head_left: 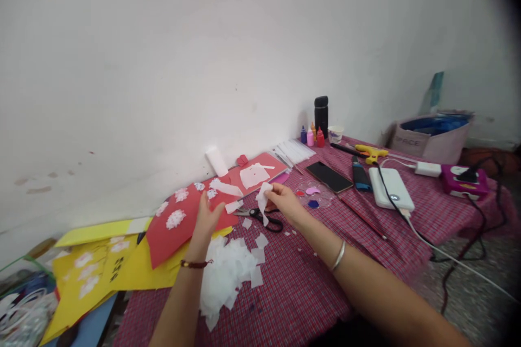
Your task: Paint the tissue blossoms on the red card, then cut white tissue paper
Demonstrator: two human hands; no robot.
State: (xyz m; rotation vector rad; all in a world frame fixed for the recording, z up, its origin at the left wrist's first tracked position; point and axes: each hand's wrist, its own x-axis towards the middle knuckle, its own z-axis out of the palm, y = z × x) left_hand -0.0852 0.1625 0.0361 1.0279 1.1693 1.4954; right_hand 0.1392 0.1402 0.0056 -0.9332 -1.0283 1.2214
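Pinched in my right hand is a strip of thin white tissue paper, hanging over the table. My left hand is raised above the red paper, thumb and fingers apart, with nothing in it. Black-handled scissors lie below the held strip, their blades pointing left. Between my forearms spreads a pile of white tissue pieces, with a few loose squares beside it. White paper flowers dot the red paper. Another white strip lies at its far side.
A phone, a palette with paint, a red pencil-like stick and a white power bank lie to the right. Paint bottles and a black flask stand by the wall. Yellow paper lies left.
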